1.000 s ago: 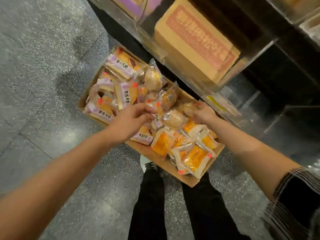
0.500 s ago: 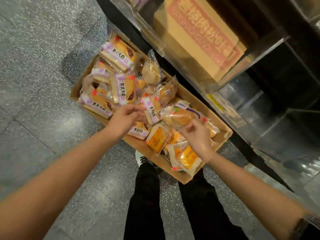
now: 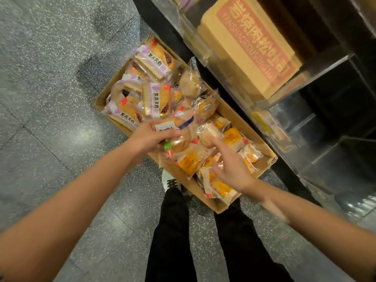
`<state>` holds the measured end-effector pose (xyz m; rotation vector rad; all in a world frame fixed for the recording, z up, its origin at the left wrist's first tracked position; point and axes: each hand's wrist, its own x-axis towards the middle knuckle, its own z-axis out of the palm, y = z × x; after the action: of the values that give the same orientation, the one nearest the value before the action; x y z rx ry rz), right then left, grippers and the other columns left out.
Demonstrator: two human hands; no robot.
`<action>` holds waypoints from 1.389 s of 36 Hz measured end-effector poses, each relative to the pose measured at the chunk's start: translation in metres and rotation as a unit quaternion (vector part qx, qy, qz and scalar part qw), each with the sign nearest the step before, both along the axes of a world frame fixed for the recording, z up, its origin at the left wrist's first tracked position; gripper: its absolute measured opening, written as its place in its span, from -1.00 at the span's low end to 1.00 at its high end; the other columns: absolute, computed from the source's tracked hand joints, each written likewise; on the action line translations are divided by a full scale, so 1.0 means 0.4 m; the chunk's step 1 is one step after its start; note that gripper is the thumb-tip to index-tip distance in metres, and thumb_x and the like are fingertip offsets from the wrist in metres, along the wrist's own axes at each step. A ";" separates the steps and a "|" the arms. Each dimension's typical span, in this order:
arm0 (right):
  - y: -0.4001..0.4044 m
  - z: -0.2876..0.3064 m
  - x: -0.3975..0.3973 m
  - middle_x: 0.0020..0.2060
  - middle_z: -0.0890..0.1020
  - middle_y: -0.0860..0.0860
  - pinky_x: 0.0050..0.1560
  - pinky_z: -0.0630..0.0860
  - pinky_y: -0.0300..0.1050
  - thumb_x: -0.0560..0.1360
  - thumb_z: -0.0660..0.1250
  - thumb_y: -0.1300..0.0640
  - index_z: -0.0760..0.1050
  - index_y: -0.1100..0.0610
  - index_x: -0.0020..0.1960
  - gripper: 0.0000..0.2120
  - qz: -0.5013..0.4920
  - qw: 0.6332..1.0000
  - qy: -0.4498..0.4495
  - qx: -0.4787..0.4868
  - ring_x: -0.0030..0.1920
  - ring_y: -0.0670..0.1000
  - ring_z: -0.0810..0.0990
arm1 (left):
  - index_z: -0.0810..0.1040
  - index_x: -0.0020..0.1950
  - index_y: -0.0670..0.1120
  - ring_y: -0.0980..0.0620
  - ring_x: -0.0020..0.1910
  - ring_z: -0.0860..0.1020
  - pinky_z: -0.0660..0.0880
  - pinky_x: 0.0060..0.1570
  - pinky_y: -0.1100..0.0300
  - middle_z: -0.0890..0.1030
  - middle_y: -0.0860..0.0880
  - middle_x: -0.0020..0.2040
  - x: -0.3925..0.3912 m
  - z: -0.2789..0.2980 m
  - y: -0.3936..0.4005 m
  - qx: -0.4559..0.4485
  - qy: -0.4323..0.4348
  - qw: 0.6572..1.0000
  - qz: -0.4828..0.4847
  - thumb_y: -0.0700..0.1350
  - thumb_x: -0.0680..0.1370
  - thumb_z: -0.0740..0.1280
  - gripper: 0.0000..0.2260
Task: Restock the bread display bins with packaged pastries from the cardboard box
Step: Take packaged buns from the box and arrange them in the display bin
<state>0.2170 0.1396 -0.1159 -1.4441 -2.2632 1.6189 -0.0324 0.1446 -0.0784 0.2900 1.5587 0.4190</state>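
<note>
The pastry pack (image 3: 177, 131) sits in my left hand (image 3: 146, 135), fingers curled around it, above the cardboard box (image 3: 234, 110). My right hand (image 3: 230, 165) hangs beside it, fingers spread, holding nothing.

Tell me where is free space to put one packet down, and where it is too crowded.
Bare floor lies left of the cardboard box. The box is heaped with packets, both hands over it. A strip of floor beside the shoe is free.

Speckled grey floor (image 3: 50, 98) lying left of both hands; black trousers (image 3: 173, 231) and 1 white shoe (image 3: 168, 180) standing below them.
</note>
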 end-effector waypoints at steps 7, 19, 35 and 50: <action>0.079 -0.198 -0.030 0.33 0.40 0.16 0.23 0.33 -0.02 0.51 0.32 0.22 0.27 0.22 0.43 -0.49 -0.063 0.969 -0.238 -0.013 0.34 0.15 0.36 | 0.49 0.28 -0.10 0.03 -0.05 0.66 0.60 -0.08 0.12 0.66 -0.05 0.07 -0.058 -0.064 -0.070 0.003 0.052 0.996 0.070 -0.11 0.29 0.52 -0.43; 0.101 -0.398 -0.141 0.36 0.36 0.19 0.30 0.33 0.07 0.40 0.43 -0.20 0.16 0.16 0.45 -0.19 -0.048 0.924 -0.380 -0.009 0.38 0.19 0.32 | 0.57 0.01 -0.03 0.22 -0.30 0.63 0.50 -0.34 0.31 0.66 0.04 -0.14 -0.079 -0.179 -0.133 0.030 0.093 0.986 0.134 0.07 0.58 0.26 -0.80; 0.057 0.040 -0.004 0.07 0.62 0.15 0.08 0.53 0.02 0.13 0.64 0.00 0.47 0.19 0.31 -0.19 -0.415 0.782 0.107 -0.453 0.00 0.09 0.60 | 0.59 0.01 -0.09 0.02 -0.30 0.63 0.53 -0.33 0.18 0.67 -0.05 -0.20 -0.027 0.095 -0.037 0.071 -0.016 0.984 0.160 0.09 0.36 0.41 -0.67; 0.178 0.930 0.135 -0.20 0.70 0.18 -0.06 0.63 0.07 -0.05 0.71 0.06 0.69 0.25 -0.12 -0.44 -0.427 0.668 0.461 -0.397 -0.18 0.12 0.70 | 0.62 -0.15 -0.14 -0.03 -0.27 0.59 0.50 -0.25 0.15 0.61 -0.13 -0.18 0.120 0.807 0.153 0.134 -0.184 0.960 0.163 -0.19 0.40 0.37 -0.93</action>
<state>0.2709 0.2108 0.2563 -0.9718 -0.2021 2.1602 0.0155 0.2057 0.2444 0.1484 1.1817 0.8958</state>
